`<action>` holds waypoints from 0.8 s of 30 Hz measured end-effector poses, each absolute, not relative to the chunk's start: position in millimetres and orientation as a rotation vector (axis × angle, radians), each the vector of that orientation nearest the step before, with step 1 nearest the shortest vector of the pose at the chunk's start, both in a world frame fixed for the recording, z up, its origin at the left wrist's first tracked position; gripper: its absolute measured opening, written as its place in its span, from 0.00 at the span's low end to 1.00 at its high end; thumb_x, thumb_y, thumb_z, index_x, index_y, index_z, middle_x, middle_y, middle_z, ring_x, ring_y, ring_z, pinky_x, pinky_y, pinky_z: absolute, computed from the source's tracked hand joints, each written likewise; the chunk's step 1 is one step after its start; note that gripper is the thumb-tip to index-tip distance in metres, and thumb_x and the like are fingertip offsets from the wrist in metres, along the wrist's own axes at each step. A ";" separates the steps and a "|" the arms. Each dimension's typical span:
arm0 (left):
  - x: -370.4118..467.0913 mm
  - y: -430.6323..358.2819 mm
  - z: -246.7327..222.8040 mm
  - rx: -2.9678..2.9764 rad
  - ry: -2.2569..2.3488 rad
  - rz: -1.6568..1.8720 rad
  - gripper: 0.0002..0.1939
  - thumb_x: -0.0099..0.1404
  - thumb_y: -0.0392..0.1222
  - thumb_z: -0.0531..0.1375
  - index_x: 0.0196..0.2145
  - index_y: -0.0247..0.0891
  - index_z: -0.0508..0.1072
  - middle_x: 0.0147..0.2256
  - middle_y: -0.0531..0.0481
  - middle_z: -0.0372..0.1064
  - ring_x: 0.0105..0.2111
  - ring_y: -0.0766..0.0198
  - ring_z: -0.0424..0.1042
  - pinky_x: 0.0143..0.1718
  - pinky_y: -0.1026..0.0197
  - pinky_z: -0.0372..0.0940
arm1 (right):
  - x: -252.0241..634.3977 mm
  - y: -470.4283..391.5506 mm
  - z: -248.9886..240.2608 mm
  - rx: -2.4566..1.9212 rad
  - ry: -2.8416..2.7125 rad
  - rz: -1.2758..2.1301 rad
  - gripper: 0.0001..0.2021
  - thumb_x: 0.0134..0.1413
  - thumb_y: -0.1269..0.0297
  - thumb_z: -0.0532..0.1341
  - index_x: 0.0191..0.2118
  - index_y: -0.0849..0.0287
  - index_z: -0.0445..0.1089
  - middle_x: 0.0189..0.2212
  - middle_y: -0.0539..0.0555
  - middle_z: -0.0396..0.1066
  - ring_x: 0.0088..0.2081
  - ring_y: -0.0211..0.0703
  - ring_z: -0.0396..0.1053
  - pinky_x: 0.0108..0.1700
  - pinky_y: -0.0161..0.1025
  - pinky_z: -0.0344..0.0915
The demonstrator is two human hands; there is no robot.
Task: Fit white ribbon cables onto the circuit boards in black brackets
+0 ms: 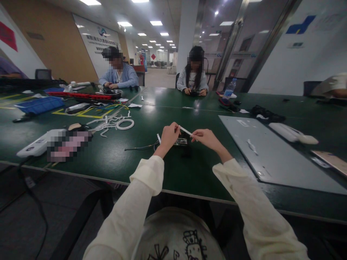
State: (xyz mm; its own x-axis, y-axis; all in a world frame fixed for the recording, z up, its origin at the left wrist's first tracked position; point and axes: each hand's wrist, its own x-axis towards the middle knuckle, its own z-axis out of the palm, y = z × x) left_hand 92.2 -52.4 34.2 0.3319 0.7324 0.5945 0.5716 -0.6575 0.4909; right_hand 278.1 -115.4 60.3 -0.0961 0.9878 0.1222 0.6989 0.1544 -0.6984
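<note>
1. A white strip (186,130) is stretched between the two hands, slanting down toward the right.
2. Left hand (170,135): thumb and fingers pinched together on the strip's upper end.
3. Right hand (204,138): fingertips closed on the strip near its lower end.
4. Just below the grip, a small electronic device (181,142) sits partly hidden behind the left hand; a thin dark cable (138,148) lies left of that hand.
5. Farther left of the grip lies a white ring (125,129) beside loose white strips (104,125).
6. Well right of the grip, a grey panel (279,159) lies on the green table (157,112).
</note>
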 end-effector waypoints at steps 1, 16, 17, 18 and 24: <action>91.3 -51.5 33.5 2.367 1.169 1.235 0.09 0.66 0.39 0.50 0.29 0.38 0.65 0.25 0.53 0.71 0.27 0.65 0.70 0.36 0.62 0.62 | 277.8 -115.7 60.7 -1.605 -1.859 0.671 0.12 0.52 0.58 0.58 0.35 0.61 0.73 0.28 0.51 0.74 0.29 0.35 0.67 0.30 0.31 0.57; 88.3 -59.0 37.8 2.391 1.464 1.293 0.10 0.67 0.39 0.49 0.45 0.37 0.63 0.32 0.48 0.71 0.32 0.61 0.71 0.40 0.58 0.60 | 265.9 -111.6 51.3 -1.526 -1.459 1.212 0.16 0.46 0.63 0.59 0.43 0.63 0.69 0.30 0.53 0.73 0.21 0.28 0.54 0.19 0.27 0.46; 88.5 -59.9 37.5 2.395 1.469 1.309 0.11 0.67 0.38 0.49 0.46 0.37 0.62 0.33 0.47 0.71 0.34 0.61 0.71 0.41 0.57 0.60 | 265.7 -110.5 49.7 -1.534 -1.424 1.202 0.14 0.46 0.63 0.59 0.41 0.63 0.69 0.30 0.54 0.73 0.21 0.28 0.54 0.19 0.27 0.46; 88.8 -60.6 37.3 2.401 1.471 1.321 0.12 0.67 0.37 0.48 0.48 0.37 0.61 0.35 0.46 0.71 0.36 0.60 0.70 0.42 0.57 0.60 | 265.6 -109.2 48.0 -1.542 -1.388 1.189 0.12 0.47 0.64 0.59 0.39 0.63 0.69 0.30 0.54 0.73 0.21 0.28 0.54 0.19 0.26 0.45; 91.3 -62.3 36.7 2.444 1.440 1.288 0.15 0.65 0.32 0.46 0.49 0.36 0.61 0.42 0.43 0.68 0.43 0.59 0.67 0.44 0.56 0.59 | 264.0 -99.7 38.4 -1.558 -1.244 1.085 0.10 0.48 0.64 0.58 0.36 0.64 0.69 0.26 0.54 0.72 0.18 0.26 0.50 0.16 0.25 0.43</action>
State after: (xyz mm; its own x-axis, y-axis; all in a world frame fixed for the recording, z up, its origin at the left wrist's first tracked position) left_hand 91.3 -62.3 36.7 0.2310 0.7361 0.6362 0.7140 -0.5724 0.4031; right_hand 264.0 -99.7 38.4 0.1305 0.9842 -0.1199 0.2522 -0.1499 -0.9560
